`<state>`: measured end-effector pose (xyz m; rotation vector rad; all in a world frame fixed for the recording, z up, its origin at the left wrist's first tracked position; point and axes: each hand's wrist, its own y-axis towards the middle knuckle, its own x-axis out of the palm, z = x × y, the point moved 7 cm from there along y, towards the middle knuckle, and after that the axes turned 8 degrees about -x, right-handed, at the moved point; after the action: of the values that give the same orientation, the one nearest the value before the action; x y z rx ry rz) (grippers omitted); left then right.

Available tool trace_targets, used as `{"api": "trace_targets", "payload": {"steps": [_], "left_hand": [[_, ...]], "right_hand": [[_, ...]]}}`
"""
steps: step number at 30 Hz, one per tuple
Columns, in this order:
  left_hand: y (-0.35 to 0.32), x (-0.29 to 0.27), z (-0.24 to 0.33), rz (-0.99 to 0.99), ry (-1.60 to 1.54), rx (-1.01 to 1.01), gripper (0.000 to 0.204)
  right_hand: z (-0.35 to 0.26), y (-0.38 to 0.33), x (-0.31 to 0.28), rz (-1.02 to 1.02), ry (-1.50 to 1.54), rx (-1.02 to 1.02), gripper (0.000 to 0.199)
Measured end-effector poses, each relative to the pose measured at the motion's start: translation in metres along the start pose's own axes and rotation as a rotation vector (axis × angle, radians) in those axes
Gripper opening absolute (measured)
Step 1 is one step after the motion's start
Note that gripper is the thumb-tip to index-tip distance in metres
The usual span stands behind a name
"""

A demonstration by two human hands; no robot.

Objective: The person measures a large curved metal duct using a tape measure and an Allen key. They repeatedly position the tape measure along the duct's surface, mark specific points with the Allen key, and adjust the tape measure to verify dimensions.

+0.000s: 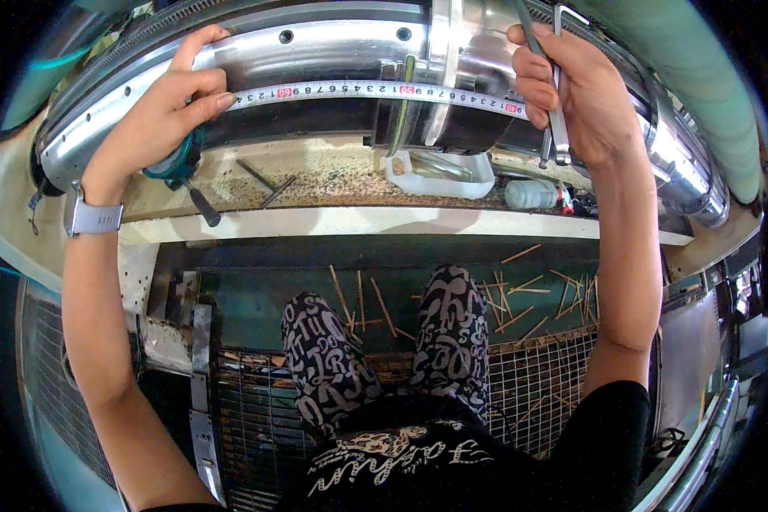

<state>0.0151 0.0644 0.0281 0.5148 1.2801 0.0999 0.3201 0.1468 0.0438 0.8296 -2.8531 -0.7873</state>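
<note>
A yellow-edged white tape measure (341, 90) stretches across a shiny metal cylinder (341, 44). My left hand (164, 109), closed at the far left, pinches the tape under its thumb, one finger reaching up onto the cylinder. Partly hidden below that hand is a teal-and-black case (179, 160) with a dark strap, seemingly the tape's case. In my right hand (590, 98), the fingers are wrapped around metal hex keys (559, 128), their ends pointing down and a bent end at the top. The tape's right part runs up to those fingers; beyond, it is hidden.
On the ledge below the cylinder lie a white plastic tray (439, 187), a clear bottle (531, 194) and thin dark rods (258, 176). A pale beam (341, 223) edges it. Thin sticks (520, 317) are scattered near a metal grating (529, 388) under my legs. A green roller (700, 77) is at upper right.
</note>
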Motion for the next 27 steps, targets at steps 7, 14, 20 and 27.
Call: {"api": "trace_targets", "payload": {"steps": [7,14,20,27], "left_hand": [[0.0,-0.001,-0.001,-0.018,0.024,-0.025,0.02],[0.0,-0.002,0.004,-0.023,0.023,-0.031,0.023],[0.001,-0.001,0.0,-0.038,0.044,-0.058,0.017],[-0.001,-0.003,0.0,0.06,0.11,0.045,0.021]], "right_hand": [[0.0,0.0,0.001,-0.025,-0.027,-0.038,0.031],[0.004,0.01,0.021,-0.077,-0.021,-0.012,0.031],[0.004,0.019,0.028,-0.021,0.05,0.083,0.031],[0.002,0.022,0.036,-0.084,0.076,0.069,0.034]]}}
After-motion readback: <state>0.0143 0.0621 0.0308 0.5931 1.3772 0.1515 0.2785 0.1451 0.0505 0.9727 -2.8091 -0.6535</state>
